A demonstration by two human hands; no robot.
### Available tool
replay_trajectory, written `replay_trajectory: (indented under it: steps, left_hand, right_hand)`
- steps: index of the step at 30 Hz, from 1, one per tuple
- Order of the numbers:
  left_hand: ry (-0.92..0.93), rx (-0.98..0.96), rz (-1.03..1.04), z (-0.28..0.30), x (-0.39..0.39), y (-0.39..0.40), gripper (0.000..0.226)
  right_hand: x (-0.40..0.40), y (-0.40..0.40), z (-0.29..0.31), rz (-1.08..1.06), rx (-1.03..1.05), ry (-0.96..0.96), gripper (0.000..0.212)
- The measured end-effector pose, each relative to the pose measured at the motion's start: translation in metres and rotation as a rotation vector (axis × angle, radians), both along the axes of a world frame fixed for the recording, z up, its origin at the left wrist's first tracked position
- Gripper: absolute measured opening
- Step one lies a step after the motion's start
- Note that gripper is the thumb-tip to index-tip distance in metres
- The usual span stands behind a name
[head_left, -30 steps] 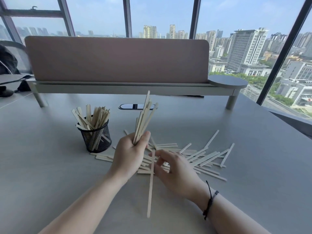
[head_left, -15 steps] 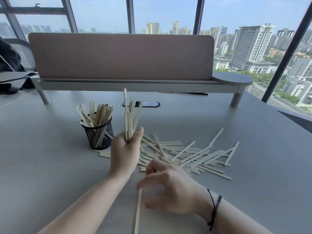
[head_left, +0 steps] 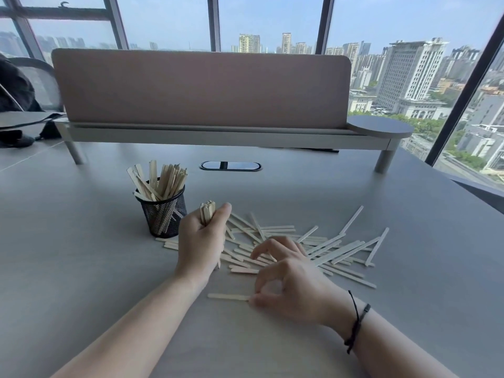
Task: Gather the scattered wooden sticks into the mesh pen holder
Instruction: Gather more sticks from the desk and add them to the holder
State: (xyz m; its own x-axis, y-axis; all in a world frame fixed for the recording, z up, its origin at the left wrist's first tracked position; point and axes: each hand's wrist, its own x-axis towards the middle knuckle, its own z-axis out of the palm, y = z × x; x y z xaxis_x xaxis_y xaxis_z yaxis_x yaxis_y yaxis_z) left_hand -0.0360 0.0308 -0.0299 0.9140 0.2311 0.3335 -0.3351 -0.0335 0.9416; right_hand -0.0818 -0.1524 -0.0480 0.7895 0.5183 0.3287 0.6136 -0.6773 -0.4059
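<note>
On the grey desk (head_left: 81, 268) before us, our left hand (head_left: 200, 241) curls its fingers and thumb tightly round a small bundle of pale wooden sticks (head_left: 207, 211), their tips showing above the fist, just right of the black mesh pen holder (head_left: 162, 214), which already stands packed with sticks. Our right hand (head_left: 289, 279), a black cord bracelet (head_left: 356, 320) at its wrist, pinches the end of a single flat stick (head_left: 227, 296) between thumb and forefinger, other fingers loosely arched over the scattered pile of sticks (head_left: 327, 249).

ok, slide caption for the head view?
Left hand grips a stick bundle beside the holder; right hand pinches one stick.
</note>
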Motion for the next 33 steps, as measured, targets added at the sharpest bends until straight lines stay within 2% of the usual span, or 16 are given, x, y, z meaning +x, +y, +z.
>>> replay_trajectory:
  steps: [4,6,10,12,14,16,19,23,28,33]
  left_hand:
    - [0.031,-0.04,-0.001,0.001,0.002,0.004,0.058]
    - [0.04,-0.08,0.01,0.002,0.004,0.005,0.059]
    - [0.039,-0.128,0.043,0.001,0.009,0.008,0.064]
    - [0.032,-0.131,0.04,0.0,0.01,0.01,0.062]
    - [0.028,-0.128,0.047,0.0,0.01,0.012,0.059]
    - [0.026,-0.121,0.061,0.001,0.011,0.013,0.058]
    - [0.035,-0.11,0.094,0.002,0.013,0.018,0.057]
    - [0.044,-0.097,0.113,0.001,0.015,0.021,0.058]
    - [0.049,-0.078,0.122,-0.002,0.016,0.021,0.058]
    - [0.057,-0.073,0.123,-0.002,0.017,0.021,0.057]
  right_hand:
    - [0.01,-0.015,-0.002,-0.204,-0.004,0.014,0.027]
    - [0.013,-0.017,0.001,-0.276,-0.038,0.059,0.049]
    - [0.019,-0.004,0.009,-0.325,-0.236,0.188,0.113]
    - [0.025,0.012,0.007,-0.346,-0.308,0.211,0.129]
    - [0.033,0.026,0.0,-0.378,-0.316,0.195,0.136]
    - [0.042,0.034,-0.004,-0.422,-0.298,0.119,0.133]
    - [0.049,0.034,-0.002,-0.467,-0.295,0.039,0.111]
    - [0.052,0.028,-0.004,-0.464,-0.276,0.034,0.088]
    - [0.056,0.023,-0.005,-0.465,-0.25,0.013,0.074]
    - [0.06,0.02,-0.005,-0.447,-0.22,0.03,0.069]
